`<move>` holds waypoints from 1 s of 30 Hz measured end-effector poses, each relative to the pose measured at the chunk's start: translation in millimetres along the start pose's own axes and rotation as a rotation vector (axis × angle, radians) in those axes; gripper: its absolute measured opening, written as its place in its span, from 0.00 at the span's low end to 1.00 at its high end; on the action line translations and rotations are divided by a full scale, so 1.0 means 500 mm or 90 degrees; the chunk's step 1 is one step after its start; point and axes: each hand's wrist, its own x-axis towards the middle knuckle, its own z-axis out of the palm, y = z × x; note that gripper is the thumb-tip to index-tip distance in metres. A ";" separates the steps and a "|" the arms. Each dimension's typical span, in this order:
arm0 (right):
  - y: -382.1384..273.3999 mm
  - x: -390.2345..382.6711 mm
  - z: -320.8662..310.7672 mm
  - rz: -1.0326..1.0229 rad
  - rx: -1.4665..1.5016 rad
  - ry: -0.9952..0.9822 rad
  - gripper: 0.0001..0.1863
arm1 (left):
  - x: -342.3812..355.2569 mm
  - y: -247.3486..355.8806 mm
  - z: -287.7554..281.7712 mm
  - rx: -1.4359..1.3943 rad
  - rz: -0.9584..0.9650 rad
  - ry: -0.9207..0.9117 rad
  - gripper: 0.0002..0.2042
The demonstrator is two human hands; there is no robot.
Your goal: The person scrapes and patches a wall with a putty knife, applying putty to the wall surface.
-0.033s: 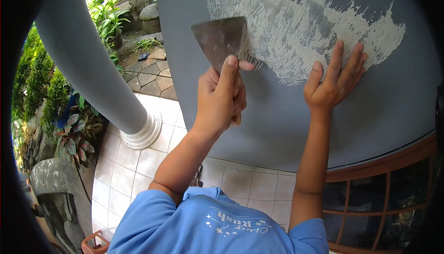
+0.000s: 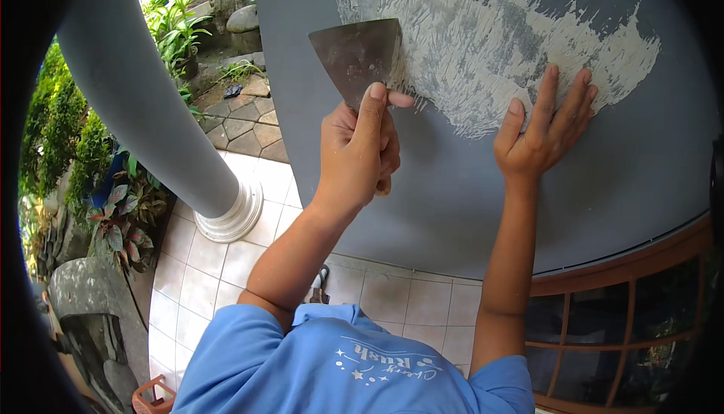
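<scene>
My left hand (image 2: 353, 146) is closed round a scraper (image 2: 358, 56) with a wide, dark, trapezoid blade, its broad edge turned upward. The thumb presses along the base of the blade and one finger sticks out to the right. Most of the handle is hidden by the fingers. Behind the blade is the left end of a rough, scraped whitish patch (image 2: 467, 44) on the grey wall (image 2: 422, 195). My right hand (image 2: 539, 131) rests on the lower right part of that patch, its fingers stretched out and spread, holding nothing.
A round grey pillar (image 2: 143, 82) with a white base (image 2: 230, 214) stands at the left on pale floor tiles (image 2: 200, 271). Beyond it are plants (image 2: 113, 222) and stones (image 2: 87, 286). A wood-framed window (image 2: 603, 323) lies at the lower right, and an orange-brown plastic item (image 2: 153, 395) at the lower left.
My left hand and the scraper have shifted slightly upward. My right hand stays in almost the same place on the wall. More of a foot in a sandal shows beside my left arm.
</scene>
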 end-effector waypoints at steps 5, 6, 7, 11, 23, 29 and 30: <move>0.000 -0.007 0.002 -0.001 -0.005 -0.015 0.28 | -0.058 -0.085 -0.058 0.105 -0.071 0.054 0.19; -0.002 -0.003 0.002 -0.005 -0.001 -0.010 0.28 | -0.063 -0.098 -0.064 0.082 -0.083 0.050 0.19; -0.005 -0.001 0.002 -0.010 0.003 -0.005 0.28 | -0.055 -0.103 -0.073 0.083 -0.085 0.048 0.19; -0.002 0.001 -0.002 -0.010 0.005 0.002 0.28 | -0.022 -0.030 -0.020 -0.024 -0.104 -0.022 0.19; -0.005 -0.008 0.002 -0.006 0.002 0.001 0.28 | -0.024 -0.055 -0.026 -0.001 -0.069 -0.006 0.18; 0.002 -0.020 0.005 0.001 0.004 0.005 0.28 | -0.074 -0.090 -0.053 0.009 -0.137 0.038 0.17; 0.001 -0.019 0.005 -0.002 0.002 0.003 0.28 | -0.079 -0.096 -0.064 -0.024 -0.186 0.045 0.17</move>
